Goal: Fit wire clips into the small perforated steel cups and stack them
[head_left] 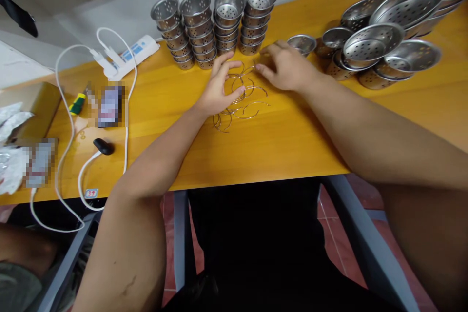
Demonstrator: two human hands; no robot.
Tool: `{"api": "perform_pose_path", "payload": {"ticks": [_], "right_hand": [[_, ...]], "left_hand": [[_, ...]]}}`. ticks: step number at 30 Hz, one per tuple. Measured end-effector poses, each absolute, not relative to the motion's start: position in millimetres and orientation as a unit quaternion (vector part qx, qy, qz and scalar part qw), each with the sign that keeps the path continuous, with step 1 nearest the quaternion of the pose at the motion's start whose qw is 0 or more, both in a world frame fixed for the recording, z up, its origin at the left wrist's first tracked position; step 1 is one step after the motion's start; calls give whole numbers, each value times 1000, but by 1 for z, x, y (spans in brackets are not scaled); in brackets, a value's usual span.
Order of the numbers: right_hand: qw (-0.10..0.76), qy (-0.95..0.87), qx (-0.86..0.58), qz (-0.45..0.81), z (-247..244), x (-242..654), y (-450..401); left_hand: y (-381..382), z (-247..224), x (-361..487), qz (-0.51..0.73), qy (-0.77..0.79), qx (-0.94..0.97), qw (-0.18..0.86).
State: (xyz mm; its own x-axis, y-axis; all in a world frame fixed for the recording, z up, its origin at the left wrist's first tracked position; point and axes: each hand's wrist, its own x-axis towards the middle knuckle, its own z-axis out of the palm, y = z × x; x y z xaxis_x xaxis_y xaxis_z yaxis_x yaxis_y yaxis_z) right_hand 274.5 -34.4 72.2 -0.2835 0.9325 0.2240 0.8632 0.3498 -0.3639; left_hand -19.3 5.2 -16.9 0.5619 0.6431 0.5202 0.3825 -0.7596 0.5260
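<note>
Several thin copper-coloured wire rings, some of them open-ended, lie in a loose tangle on the yellow wooden table. My left hand is at the left edge of the tangle, its fingers and thumb spread around the upper rings. Across from it, my right hand hovers at the upper right of the rings, palm down. Its thumb is apart from the bent fingers, and a wire end comes close to the thumb tip. I see nothing gripped in either hand. Behind the hands stand several stacks of perforated metal cups.
At right are larger perforated metal bowls and a small cup beside my right hand. Leftward lie a white power strip, white cables, a green-yellow screwdriver, two blurred phones and a cardboard box. Another person's leg shows at lower left.
</note>
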Motion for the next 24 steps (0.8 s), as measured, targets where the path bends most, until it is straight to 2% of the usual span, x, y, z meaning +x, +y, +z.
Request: {"api": "perform_pose_path", "payload": {"ticks": [7,20,24], "right_hand": [[182,-738,-642,99,82,290,-32],[183,-731,-649,108,88,281,-44],[231,-733,-631,108,87,282,-45]], "left_hand": [[4,-13,-19,377,290,861,177],[0,-9,-19,360,297,862,200],[1,-10,-20,349,301,866,194]]}}
